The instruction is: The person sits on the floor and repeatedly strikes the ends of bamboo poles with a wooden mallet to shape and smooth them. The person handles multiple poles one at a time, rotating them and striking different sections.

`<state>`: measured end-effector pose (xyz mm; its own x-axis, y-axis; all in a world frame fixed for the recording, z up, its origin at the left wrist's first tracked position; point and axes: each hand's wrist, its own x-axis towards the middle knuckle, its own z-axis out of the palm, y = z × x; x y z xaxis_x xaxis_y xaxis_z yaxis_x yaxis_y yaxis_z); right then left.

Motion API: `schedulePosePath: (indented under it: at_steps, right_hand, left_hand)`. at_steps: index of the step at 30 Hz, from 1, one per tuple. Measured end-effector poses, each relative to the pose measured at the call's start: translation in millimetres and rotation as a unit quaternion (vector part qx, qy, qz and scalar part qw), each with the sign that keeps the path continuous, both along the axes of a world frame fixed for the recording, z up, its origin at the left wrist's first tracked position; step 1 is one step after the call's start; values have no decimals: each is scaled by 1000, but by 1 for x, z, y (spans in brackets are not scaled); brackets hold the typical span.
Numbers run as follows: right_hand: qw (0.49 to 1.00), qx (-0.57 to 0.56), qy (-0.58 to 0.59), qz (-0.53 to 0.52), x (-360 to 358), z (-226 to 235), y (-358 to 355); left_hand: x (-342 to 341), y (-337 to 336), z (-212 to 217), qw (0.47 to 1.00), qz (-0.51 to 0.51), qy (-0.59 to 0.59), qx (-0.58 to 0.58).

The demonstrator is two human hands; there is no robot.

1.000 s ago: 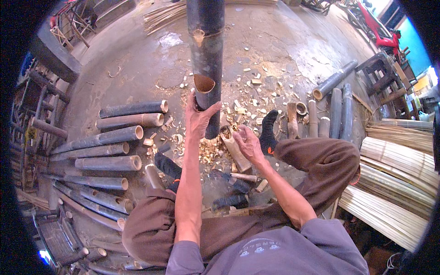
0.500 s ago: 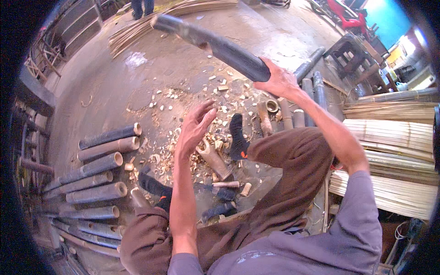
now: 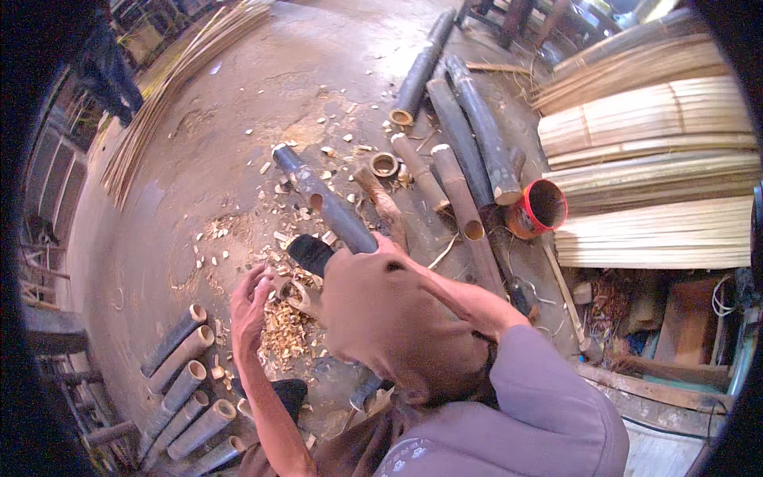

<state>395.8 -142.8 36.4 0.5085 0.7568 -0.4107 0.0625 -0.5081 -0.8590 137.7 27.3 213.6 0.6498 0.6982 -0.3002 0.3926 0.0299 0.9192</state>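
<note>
A dark bamboo tube (image 3: 342,221) with a hole cut in its side slants away from me. My right hand (image 3: 388,248), beyond my raised knee, is closed round its near end; the knee hides part of the grip. The tube's far end is over the floor among scattered chips. My left hand (image 3: 249,306) is empty, fingers loosely stretched out, left of a notched wooden block (image 3: 302,298). Pale wood chips (image 3: 286,330) are heaped beside that block.
Several cut bamboo tubes (image 3: 191,385) lie at lower left. Longer bamboo poles (image 3: 465,147) lie at right, near a red bucket (image 3: 534,213) and stacked split strips (image 3: 644,171). A person's legs (image 3: 107,71) are at far left, near a strip bundle (image 3: 187,75).
My right hand has brought the bamboo tube down and nearer from its raised position. My left hand has moved left and lower. The view has turned toward the right, showing the bucket.
</note>
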Motion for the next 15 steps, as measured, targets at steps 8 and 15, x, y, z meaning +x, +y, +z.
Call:
schedulePosePath:
  at_steps: [8,15]
  right_hand:
    - [998,20,41,-36,0,26,-32]
    - [977,-109,-149,-108,18,81,-133]
  left_hand:
    - [5,-10,0,998,-29,57,10]
    - [5,-20,-19,995,-35,89,12]
